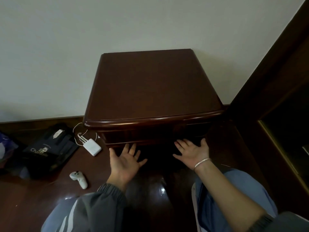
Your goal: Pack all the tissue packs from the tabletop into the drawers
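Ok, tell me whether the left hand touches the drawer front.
Cannot tell: head view puts the left hand at the shadowed drawer front, contact unclear.

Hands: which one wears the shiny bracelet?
The right hand, with a silver bracelet round its wrist; the left hand has a bare wrist.

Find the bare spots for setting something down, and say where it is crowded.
The nightstand top is bare all over, from wall to rounded front edge. The floor between the knees is free too. Crowded: the floor left of the nightstand, with white charger, controller and dark bags; the left hand and right hand are at the drawer front.
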`<control>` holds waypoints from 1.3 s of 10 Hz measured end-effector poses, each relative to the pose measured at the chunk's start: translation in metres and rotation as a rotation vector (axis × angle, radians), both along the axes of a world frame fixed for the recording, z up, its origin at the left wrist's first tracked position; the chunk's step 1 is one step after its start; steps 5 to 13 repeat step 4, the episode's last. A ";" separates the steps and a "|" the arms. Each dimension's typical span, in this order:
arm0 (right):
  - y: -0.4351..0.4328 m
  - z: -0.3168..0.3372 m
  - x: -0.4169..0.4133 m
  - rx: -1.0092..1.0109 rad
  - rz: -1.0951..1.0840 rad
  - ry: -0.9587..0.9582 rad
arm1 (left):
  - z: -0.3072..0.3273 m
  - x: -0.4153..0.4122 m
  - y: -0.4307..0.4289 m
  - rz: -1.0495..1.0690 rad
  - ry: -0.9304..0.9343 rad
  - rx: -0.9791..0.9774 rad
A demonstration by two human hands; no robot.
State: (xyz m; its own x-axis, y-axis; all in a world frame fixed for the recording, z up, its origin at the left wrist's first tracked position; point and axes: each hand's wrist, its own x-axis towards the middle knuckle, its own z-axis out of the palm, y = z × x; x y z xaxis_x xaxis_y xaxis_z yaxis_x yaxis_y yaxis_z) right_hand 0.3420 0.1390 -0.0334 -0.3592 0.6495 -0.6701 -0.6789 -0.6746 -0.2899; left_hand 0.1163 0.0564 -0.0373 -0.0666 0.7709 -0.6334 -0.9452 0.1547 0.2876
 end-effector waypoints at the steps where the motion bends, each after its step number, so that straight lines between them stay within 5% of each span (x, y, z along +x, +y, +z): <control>1: 0.010 -0.005 -0.012 0.012 -0.020 0.014 | -0.004 -0.001 0.010 0.015 0.011 -0.006; 4: -0.027 0.059 0.007 0.082 0.041 -0.300 | 0.044 -0.022 -0.012 -0.038 0.232 -0.107; 13: -0.027 0.059 0.007 0.082 0.041 -0.300 | 0.044 -0.022 -0.012 -0.038 0.232 -0.107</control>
